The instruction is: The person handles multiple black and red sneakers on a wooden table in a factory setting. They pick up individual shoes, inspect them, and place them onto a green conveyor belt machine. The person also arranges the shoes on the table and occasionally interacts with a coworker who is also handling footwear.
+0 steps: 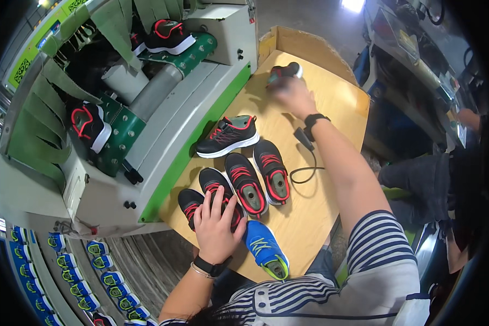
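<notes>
At the far end of the wooden table, my right hand (296, 98) is closed at the near end of a dark shoe (290, 69); motion smears its fingertips. My left hand (217, 223) lies with fingers spread over a black sneaker with red laces (207, 179), partly covering it. Beside that, another black sneaker (189, 204) shows at the left. To the right stand two more, a middle one (240, 173) and a right one (270, 160). A black sneaker with a white sole (231, 136) is turned sideways behind them. One blue sneaker with lime trim (263, 244) sits nearest me.
On the left, a machine (168, 119) with green hanging flaps (35, 117) carries black-and-red shoes on green conveyor rollers. A black cable (304, 173) lies on the table (309, 212). Racks of blue shoes (76, 271) stand lower left. Another person (424, 176) is at the right.
</notes>
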{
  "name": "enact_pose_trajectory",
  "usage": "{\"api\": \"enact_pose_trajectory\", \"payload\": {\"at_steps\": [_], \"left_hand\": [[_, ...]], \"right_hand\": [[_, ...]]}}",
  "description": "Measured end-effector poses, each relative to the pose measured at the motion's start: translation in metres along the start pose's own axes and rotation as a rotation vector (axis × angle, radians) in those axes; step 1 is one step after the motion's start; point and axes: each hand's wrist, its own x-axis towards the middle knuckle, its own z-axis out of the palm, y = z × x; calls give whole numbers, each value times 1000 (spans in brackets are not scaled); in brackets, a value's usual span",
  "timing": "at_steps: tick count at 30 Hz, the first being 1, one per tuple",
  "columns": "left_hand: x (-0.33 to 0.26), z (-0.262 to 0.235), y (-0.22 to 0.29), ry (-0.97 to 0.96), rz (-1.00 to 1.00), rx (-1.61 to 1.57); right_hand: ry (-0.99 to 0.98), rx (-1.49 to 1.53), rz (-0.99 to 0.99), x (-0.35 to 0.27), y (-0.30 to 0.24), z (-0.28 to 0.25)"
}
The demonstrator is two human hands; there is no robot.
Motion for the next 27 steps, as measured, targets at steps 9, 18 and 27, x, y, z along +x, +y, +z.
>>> {"api": "enact_pose_trajectory", "payload": {"at_steps": [9, 18, 27], "left_hand": [[6, 3, 6, 44, 11, -2], [-7, 8, -6, 98, -2, -51], [-7, 13, -2, 135, 6, -24]], "right_hand": [[164, 496, 127, 26, 43, 8], [-350, 458, 44, -65, 2, -61], [-211, 485, -21, -253, -42, -94]]}}
